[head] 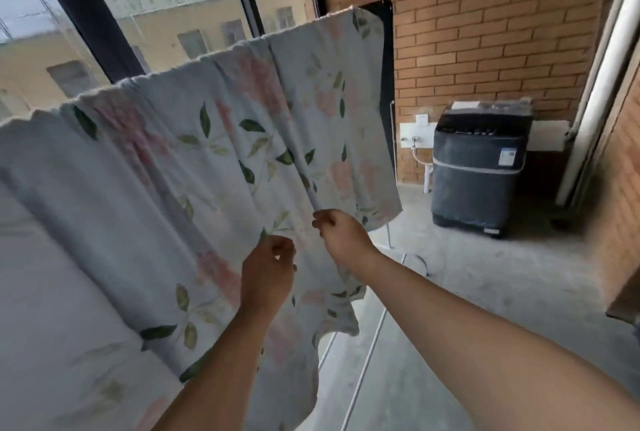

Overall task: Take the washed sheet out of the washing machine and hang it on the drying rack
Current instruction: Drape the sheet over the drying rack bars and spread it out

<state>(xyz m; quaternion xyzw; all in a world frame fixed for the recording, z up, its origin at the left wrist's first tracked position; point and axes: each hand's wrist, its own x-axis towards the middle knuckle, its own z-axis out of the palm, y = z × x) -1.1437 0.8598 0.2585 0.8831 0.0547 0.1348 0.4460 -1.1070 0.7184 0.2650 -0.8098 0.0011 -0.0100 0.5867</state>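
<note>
The washed sheet point(180, 167), pale blue-white with pink flowers and green leaves, hangs draped over the top bar of the drying rack point(387, 20), whose dark frame shows at the sheet's far right end. My right hand point(337, 228) pinches a vertical fold of the sheet near its lower right. My left hand point(268, 269) is just left of it, fingers curled on the cloth. The dark grey top-load washing machine point(479, 171) stands by the brick wall at the right, lid down.
Large windows point(166, 11) lie behind the rack. A brick wall point(485, 32) stands at the back right, with a wall socket and hose point(415, 146) beside the machine. Thin rack legs point(367, 354) cross the bare concrete floor point(485, 292) below the sheet.
</note>
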